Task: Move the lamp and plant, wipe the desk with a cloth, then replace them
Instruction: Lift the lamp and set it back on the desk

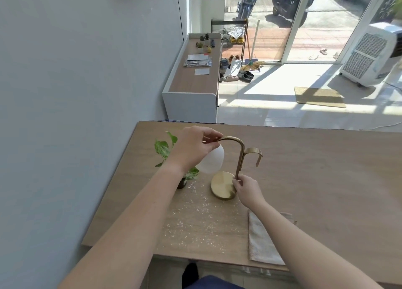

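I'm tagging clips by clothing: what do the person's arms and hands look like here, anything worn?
The left arm and right arm are bare, no sleeves in view. The left hand and right hand are ungloved; no watch, bracelet or ring shows.

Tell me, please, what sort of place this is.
Probably a home's front room by the entrance: a shoe rack with sandals stands beside glass doors, a doormat lies on the tiled floor, and motorbikes are parked outside.

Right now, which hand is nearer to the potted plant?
Left. The left hand pinches the arch of the lamp, right beside the leaves of the plant. The right hand holds the lamp stem near its base, on the side away from the plant.
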`<move>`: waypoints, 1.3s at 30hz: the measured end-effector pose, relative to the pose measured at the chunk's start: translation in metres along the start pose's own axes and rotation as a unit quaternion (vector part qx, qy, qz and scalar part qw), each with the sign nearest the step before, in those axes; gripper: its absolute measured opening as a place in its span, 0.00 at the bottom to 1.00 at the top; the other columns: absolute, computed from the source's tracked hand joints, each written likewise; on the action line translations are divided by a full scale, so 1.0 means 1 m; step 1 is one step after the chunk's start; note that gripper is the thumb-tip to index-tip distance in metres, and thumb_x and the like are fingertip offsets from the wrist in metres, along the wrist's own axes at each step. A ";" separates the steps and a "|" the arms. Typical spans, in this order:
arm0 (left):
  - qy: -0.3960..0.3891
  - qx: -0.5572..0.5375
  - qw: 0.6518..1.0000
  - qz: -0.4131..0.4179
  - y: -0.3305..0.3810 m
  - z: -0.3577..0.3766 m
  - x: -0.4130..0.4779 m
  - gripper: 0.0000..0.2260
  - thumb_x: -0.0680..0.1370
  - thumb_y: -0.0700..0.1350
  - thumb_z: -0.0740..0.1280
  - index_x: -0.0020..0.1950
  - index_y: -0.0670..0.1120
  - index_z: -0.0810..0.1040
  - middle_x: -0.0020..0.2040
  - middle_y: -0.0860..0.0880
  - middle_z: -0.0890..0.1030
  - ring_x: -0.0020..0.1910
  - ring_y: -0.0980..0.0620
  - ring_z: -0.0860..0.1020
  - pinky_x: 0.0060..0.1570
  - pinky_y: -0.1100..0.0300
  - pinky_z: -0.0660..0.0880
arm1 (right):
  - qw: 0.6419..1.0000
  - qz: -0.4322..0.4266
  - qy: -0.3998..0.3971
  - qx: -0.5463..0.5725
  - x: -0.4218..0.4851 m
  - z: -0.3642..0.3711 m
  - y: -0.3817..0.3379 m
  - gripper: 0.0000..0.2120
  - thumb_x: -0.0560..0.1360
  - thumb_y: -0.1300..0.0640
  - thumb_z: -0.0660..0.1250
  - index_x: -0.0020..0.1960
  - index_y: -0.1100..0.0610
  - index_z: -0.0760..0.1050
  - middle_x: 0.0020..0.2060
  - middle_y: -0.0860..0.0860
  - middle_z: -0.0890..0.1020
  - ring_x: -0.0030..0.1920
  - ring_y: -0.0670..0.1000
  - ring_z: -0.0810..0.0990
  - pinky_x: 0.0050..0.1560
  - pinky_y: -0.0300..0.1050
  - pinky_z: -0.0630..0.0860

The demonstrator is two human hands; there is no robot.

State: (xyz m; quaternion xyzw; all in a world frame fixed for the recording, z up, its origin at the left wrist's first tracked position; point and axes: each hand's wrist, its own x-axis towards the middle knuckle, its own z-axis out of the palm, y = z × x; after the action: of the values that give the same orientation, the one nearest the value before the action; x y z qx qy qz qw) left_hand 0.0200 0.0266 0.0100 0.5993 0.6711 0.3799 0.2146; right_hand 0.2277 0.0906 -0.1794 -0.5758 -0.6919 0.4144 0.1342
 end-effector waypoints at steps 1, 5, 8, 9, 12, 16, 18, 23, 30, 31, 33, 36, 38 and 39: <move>-0.002 0.003 1.000 0.001 0.000 0.000 0.001 0.11 0.78 0.42 0.78 0.59 0.52 0.89 0.51 0.59 0.88 0.51 0.64 0.85 0.60 0.60 0.82 | 1.000 0.000 0.004 -0.003 0.000 0.000 -0.001 0.09 0.86 0.52 0.64 0.56 0.55 0.82 0.44 0.48 0.83 0.47 0.53 0.81 0.41 0.45 0.71; -0.012 0.011 1.000 -0.001 -0.002 -0.002 0.003 0.11 0.77 0.42 0.78 0.58 0.52 0.89 0.50 0.59 0.88 0.50 0.64 0.85 0.60 0.58 0.82 | 1.000 0.009 0.018 -0.002 -0.003 0.007 -0.002 0.07 0.86 0.53 0.64 0.51 0.53 0.79 0.45 0.50 0.83 0.46 0.54 0.81 0.43 0.47 0.71; -0.019 0.015 1.000 0.000 -0.002 -0.002 0.005 0.10 0.77 0.42 0.78 0.58 0.53 0.89 0.50 0.60 0.88 0.50 0.65 0.84 0.60 0.57 0.83 | 0.999 0.012 0.032 -0.005 -0.005 0.008 -0.002 0.06 0.86 0.55 0.65 0.51 0.53 0.78 0.45 0.49 0.83 0.45 0.52 0.80 0.40 0.46 0.71; -0.021 0.019 1.000 0.002 -0.002 -0.002 0.006 0.10 0.78 0.43 0.78 0.58 0.53 0.89 0.50 0.60 0.88 0.50 0.64 0.84 0.60 0.56 0.83 | 0.999 0.010 0.036 -0.009 -0.005 0.008 -0.003 0.06 0.86 0.55 0.65 0.50 0.52 0.78 0.44 0.49 0.83 0.44 0.50 0.80 0.39 0.45 0.71; -0.025 0.021 0.999 0.003 -0.004 -0.003 0.007 0.10 0.77 0.43 0.78 0.58 0.53 0.89 0.50 0.60 0.88 0.50 0.64 0.84 0.60 0.55 0.83 | 0.999 0.004 0.043 -0.005 -0.005 0.010 -0.006 0.09 0.85 0.58 0.65 0.47 0.52 0.78 0.41 0.47 0.82 0.41 0.45 0.79 0.37 0.41 0.70; -0.032 0.018 0.999 0.006 -0.005 -0.006 0.009 0.10 0.77 0.42 0.78 0.57 0.52 0.89 0.50 0.59 0.88 0.50 0.64 0.84 0.59 0.57 0.82 | 0.999 0.006 0.040 -0.002 -0.005 0.011 -0.007 0.10 0.86 0.58 0.64 0.46 0.52 0.78 0.41 0.47 0.83 0.43 0.48 0.81 0.40 0.44 0.73; -0.041 0.021 0.999 0.011 -0.006 -0.007 0.010 0.10 0.77 0.42 0.79 0.57 0.52 0.89 0.49 0.59 0.88 0.50 0.64 0.84 0.58 0.60 0.82 | 0.999 0.002 0.037 -0.008 -0.004 0.010 -0.009 0.10 0.85 0.59 0.65 0.46 0.51 0.78 0.41 0.46 0.82 0.43 0.46 0.80 0.39 0.42 0.72; -0.058 0.021 0.998 0.010 -0.006 -0.010 0.019 0.09 0.77 0.43 0.79 0.56 0.52 0.90 0.47 0.60 0.87 0.48 0.64 0.84 0.50 0.69 0.76 | 0.999 0.000 0.032 -0.036 0.004 0.007 -0.007 0.10 0.84 0.59 0.66 0.45 0.53 0.78 0.40 0.49 0.84 0.43 0.52 0.83 0.45 0.50 0.80; -0.063 0.011 0.998 0.026 0.000 -0.011 0.048 0.10 0.77 0.41 0.79 0.57 0.50 0.90 0.48 0.57 0.88 0.48 0.61 0.85 0.54 0.63 0.80 | 0.998 -0.001 0.045 -0.039 0.029 -0.012 -0.013 0.09 0.85 0.59 0.65 0.46 0.56 0.79 0.41 0.51 0.84 0.43 0.54 0.83 0.44 0.50 0.78; -0.065 0.012 0.997 0.027 0.001 -0.010 0.054 0.10 0.77 0.40 0.79 0.58 0.50 0.90 0.49 0.55 0.88 0.48 0.60 0.85 0.55 0.62 0.81 | 0.998 0.001 0.045 -0.039 0.034 -0.015 -0.014 0.09 0.85 0.59 0.65 0.47 0.56 0.79 0.41 0.51 0.84 0.43 0.53 0.83 0.42 0.48 0.77; -0.067 0.015 0.997 0.028 0.001 -0.010 0.067 0.11 0.77 0.40 0.78 0.58 0.49 0.89 0.49 0.54 0.89 0.48 0.58 0.86 0.57 0.58 0.82 | 0.998 -0.001 0.046 -0.034 0.043 -0.021 -0.017 0.09 0.85 0.60 0.65 0.47 0.56 0.80 0.41 0.51 0.85 0.43 0.51 0.83 0.38 0.43 0.74; -0.068 0.022 0.997 0.034 0.000 -0.009 0.092 0.11 0.76 0.40 0.79 0.58 0.49 0.89 0.49 0.54 0.89 0.48 0.57 0.86 0.58 0.53 0.83 | 0.998 -0.007 0.054 -0.026 0.063 -0.029 -0.025 0.08 0.85 0.60 0.65 0.48 0.55 0.80 0.41 0.50 0.85 0.41 0.49 0.83 0.37 0.40 0.72; -0.063 0.025 0.997 0.042 -0.001 -0.009 0.110 0.11 0.76 0.40 0.79 0.57 0.49 0.90 0.48 0.54 0.89 0.47 0.57 0.86 0.58 0.53 0.84 | 0.998 -0.007 0.058 -0.025 0.079 -0.034 -0.030 0.08 0.85 0.60 0.65 0.48 0.55 0.80 0.41 0.50 0.85 0.41 0.48 0.84 0.38 0.41 0.74; -0.061 0.022 0.997 0.043 -0.002 -0.008 0.119 0.11 0.76 0.40 0.79 0.57 0.49 0.90 0.48 0.54 0.89 0.47 0.57 0.86 0.58 0.52 0.84 | 0.998 -0.005 0.058 -0.026 0.088 -0.036 -0.032 0.09 0.85 0.60 0.65 0.48 0.55 0.79 0.41 0.51 0.85 0.41 0.49 0.84 0.39 0.43 0.76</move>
State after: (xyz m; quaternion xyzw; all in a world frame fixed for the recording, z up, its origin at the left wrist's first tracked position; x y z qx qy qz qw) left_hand -0.0095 0.1395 0.0334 0.6545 0.6385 0.3367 0.2248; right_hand 0.2033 0.1856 -0.1590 -0.5984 -0.6965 0.3618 0.1612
